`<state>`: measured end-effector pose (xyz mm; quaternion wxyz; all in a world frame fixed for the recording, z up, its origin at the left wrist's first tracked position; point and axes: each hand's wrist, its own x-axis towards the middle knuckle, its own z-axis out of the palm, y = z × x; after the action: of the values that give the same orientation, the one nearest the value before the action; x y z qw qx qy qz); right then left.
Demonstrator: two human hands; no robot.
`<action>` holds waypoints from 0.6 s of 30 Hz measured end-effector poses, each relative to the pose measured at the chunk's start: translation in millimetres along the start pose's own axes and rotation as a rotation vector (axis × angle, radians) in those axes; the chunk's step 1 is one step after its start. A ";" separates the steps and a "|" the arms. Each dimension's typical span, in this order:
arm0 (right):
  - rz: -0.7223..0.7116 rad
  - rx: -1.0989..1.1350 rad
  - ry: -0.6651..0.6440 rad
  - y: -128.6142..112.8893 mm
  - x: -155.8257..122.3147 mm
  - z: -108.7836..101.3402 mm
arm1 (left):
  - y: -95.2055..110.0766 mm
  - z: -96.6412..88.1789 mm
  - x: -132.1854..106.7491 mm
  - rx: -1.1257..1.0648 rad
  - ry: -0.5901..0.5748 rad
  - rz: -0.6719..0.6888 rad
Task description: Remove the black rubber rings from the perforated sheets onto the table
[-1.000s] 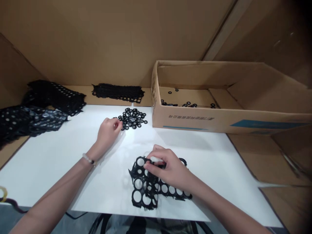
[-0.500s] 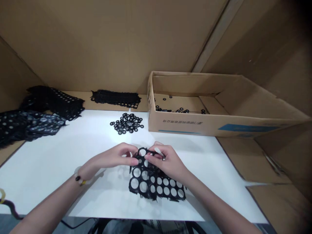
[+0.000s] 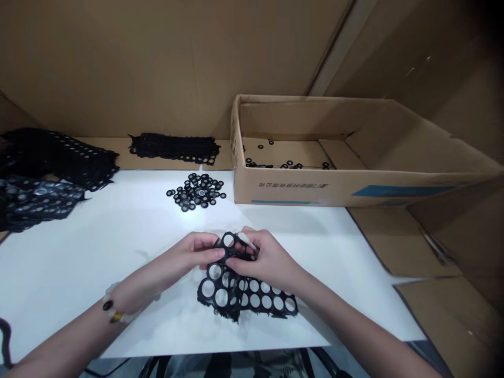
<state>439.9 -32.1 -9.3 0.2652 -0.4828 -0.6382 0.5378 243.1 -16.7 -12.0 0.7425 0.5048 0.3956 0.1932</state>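
Observation:
A black rubber sheet [image 3: 240, 294] punched full of round holes lies crumpled on the white table top [image 3: 98, 252] near its front edge. My left hand [image 3: 197, 254] pinches the sheet's upper left edge, fingers closed on it. From the other side, my right hand [image 3: 262, 257] grips the top of the same sheet with fingers curled over it. A small heap of loose black rings [image 3: 196, 191] rests on the white surface beyond both hands.
An open cardboard box [image 3: 315, 186] with several black rings inside stands at the back right. Stacks of black punched sheets [image 3: 47, 168] lie at the left, and another stack [image 3: 173, 147] lies at the back. Cardboard walls enclose the table.
My left hand came back from the heap of loose rings and took hold of the sheet beside my right hand. The view shifted slightly.

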 end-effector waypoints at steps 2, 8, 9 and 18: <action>0.016 0.012 -0.017 -0.3 -0.8 0.3 | -2.1 1.4 0.1 -0.114 -0.018 -0.057; 0.031 0.070 -0.032 0.0 -1.2 0.8 | -10.1 7.2 2.4 -0.349 -0.014 -0.080; 0.036 0.084 -0.032 0.3 -0.5 0.9 | -11.6 7.9 3.0 -0.361 0.001 -0.082; 0.010 0.015 0.060 3.5 5.7 -3.7 | -4.2 4.3 0.4 -0.470 0.009 -0.060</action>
<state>441.9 -25.5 -12.6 0.2851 -0.4999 -0.6235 0.5292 246.2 -20.7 -15.2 0.8433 0.3054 0.3578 0.2601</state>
